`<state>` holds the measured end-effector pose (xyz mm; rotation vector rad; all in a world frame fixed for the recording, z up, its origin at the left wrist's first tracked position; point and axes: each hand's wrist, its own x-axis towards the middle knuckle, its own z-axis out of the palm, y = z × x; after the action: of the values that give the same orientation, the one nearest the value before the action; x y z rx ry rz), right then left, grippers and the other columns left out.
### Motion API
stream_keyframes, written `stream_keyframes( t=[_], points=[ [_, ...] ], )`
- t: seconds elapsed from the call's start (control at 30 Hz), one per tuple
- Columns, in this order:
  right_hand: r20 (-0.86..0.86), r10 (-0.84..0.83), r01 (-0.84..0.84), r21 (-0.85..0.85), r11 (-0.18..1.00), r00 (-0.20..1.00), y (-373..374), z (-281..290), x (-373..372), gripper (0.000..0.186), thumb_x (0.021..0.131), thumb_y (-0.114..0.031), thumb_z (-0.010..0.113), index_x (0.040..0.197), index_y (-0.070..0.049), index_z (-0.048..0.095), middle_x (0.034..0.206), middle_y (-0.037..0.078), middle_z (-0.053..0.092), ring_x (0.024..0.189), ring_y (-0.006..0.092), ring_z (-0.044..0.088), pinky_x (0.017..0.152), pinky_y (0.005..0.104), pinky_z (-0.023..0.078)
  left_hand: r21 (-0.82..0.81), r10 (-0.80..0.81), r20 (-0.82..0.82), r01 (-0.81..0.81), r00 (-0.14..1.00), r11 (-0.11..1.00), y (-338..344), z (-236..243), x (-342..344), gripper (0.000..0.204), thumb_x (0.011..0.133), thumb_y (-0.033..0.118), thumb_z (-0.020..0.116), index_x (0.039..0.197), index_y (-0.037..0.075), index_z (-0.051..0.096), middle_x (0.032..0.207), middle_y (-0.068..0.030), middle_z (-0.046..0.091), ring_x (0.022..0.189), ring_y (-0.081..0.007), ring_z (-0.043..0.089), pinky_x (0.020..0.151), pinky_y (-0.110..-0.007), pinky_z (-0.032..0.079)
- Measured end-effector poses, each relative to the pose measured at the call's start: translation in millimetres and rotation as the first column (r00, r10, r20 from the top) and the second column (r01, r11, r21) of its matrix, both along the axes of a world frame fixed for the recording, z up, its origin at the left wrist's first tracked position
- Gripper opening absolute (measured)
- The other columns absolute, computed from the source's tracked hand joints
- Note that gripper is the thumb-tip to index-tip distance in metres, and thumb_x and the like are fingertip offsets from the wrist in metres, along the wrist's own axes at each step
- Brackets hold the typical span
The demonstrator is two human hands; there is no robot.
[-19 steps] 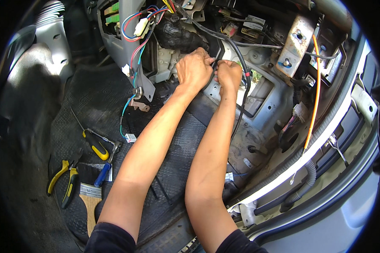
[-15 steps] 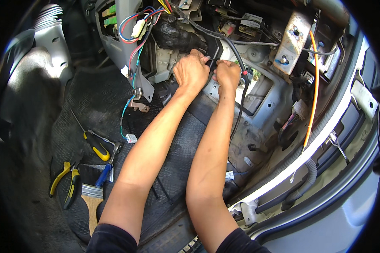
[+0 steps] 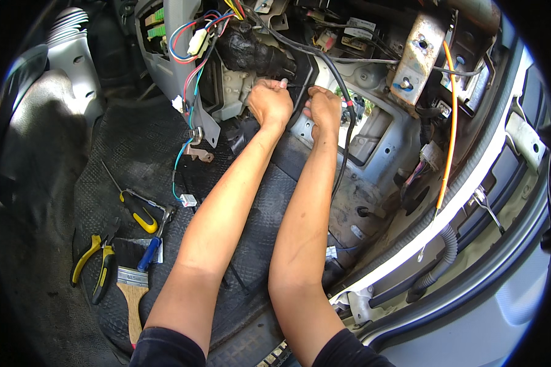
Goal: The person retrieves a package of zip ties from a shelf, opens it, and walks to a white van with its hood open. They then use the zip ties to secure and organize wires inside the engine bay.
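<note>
My left hand (image 3: 269, 104) is closed in a pinch, thumb on top, just below a black-wrapped bundle (image 3: 246, 52) in the opened vehicle interior. Close on its right, my right hand (image 3: 325, 110) is also closed, its fingertips pressed together. A thin dark line shows in the gap between the two hands, but what the fingers pinch is too small to make out. A black cable (image 3: 351, 131) with a red band runs down beside my right hand. Behind the hands is a pale metal panel (image 3: 386, 137) with a large opening.
On the black floor mat (image 3: 128, 122) lie yellow-and-black pliers (image 3: 107, 269), a screwdriver (image 3: 142, 219), a blue-handled ratchet (image 3: 150, 252) and a paintbrush (image 3: 133, 300). Loose coloured wires with a white connector (image 3: 188, 200) hang at left. An orange cable (image 3: 452, 134) hangs at right by the door sill.
Both hands have come slightly lower and the left one a little to the left, so the gap between them is wider. The view has shifted slightly.
</note>
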<state>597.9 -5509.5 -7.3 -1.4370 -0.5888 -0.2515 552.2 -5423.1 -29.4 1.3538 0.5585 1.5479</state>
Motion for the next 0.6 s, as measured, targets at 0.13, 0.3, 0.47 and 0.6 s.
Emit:
stream_keyframes(
  t=[0.13, 0.3, 0.47, 0.6],
  points=[
    [0.028, 0.014, -0.014, 0.003, 1.0, 1.0, 0, -2, 4, 0.025, 0.089, -0.014, 0.061, 0.108, 0.0, 0.069, 0.091, 0.003, 0.066, 0.072, 0.0115, 0.058, 0.061, 0.0261, 0.051, -0.034, -0.003, 0.033, 0.004, 0.999, 0.999, 2, 1, 0, 0.021, 0.081, 0.021, 0.081, 0.079, 0.002, 0.071, 0.081, -0.0174, 0.072, 0.08, -0.0349, 0.071, 0.077, -0.043, 0.053],
    [0.049, 0.06, -0.062, 0.042, 0.997, 0.997, 2, -4, 7, 0.029, 0.089, -0.015, 0.062, 0.114, -0.001, 0.066, 0.092, 0.003, 0.066, 0.074, 0.011, 0.058, 0.063, 0.0261, 0.051, -0.035, 0.013, 0.04, -0.012, 0.999, 0.999, 5, 2, 4, 0.021, 0.081, 0.021, 0.081, 0.08, 0.002, 0.071, 0.081, -0.0185, 0.072, 0.081, -0.0348, 0.071, 0.078, -0.042, 0.053],
    [0.05, 0.114, -0.117, 0.06, 0.991, 0.992, -1, -2, 0, 0.041, 0.087, -0.015, 0.064, 0.124, 0.002, 0.062, 0.106, 0.008, 0.066, 0.09, 0.0167, 0.061, 0.076, 0.0297, 0.05, -0.04, -0.038, 0.022, 0.039, 0.999, 0.998, 13, 2, 8, 0.021, 0.081, 0.022, 0.081, 0.081, 0.003, 0.072, 0.084, -0.0194, 0.073, 0.083, -0.0352, 0.071, 0.079, -0.042, 0.053],
    [0.133, 0.202, -0.209, 0.04, 0.977, 0.97, -1, -2, -4, 0.048, 0.09, -0.016, 0.066, 0.131, 0.006, 0.057, 0.114, 0.01, 0.069, 0.097, 0.0144, 0.061, 0.085, 0.0263, 0.046, 0.008, -0.058, 0.012, 0.058, 0.998, 0.998, 13, 3, 5, 0.02, 0.082, 0.022, 0.08, 0.082, 0.004, 0.073, 0.086, -0.0189, 0.073, 0.084, -0.0343, 0.071, 0.08, -0.042, 0.053]
  ],
)
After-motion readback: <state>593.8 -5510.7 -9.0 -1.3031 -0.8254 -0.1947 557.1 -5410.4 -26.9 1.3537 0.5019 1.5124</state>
